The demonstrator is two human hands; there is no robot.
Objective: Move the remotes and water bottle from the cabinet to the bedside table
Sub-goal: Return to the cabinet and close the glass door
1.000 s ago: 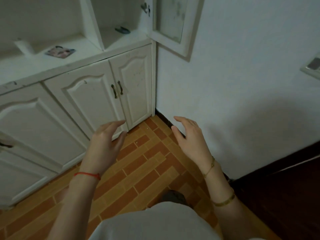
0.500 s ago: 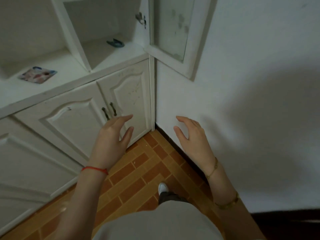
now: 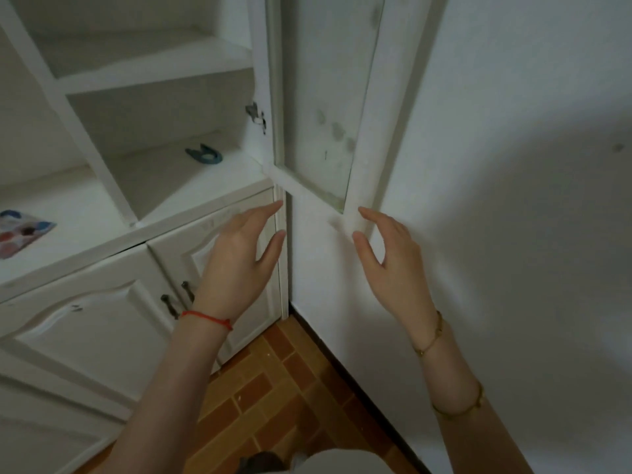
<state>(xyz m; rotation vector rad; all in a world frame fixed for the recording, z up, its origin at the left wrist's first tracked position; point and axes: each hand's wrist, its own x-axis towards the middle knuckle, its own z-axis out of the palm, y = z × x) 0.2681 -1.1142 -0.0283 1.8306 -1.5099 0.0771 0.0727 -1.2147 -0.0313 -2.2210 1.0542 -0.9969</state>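
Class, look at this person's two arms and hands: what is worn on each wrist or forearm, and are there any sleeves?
No sleeves show; both forearms are bare. The left hand has a thin red string bracelet at the wrist. The right hand has a fine gold chain bracelet at the wrist and a gold bangle further up the forearm.

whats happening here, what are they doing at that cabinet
A person stands at a white cabinet in a room corner, both hands raised and holding nothing. The left hand is open in front of the lower doors; the right hand is open just below the swung-out glass door. On the shelves only a small dark blue object and a colourful card show. No remotes or water bottle are in view, so nothing has been picked up yet.
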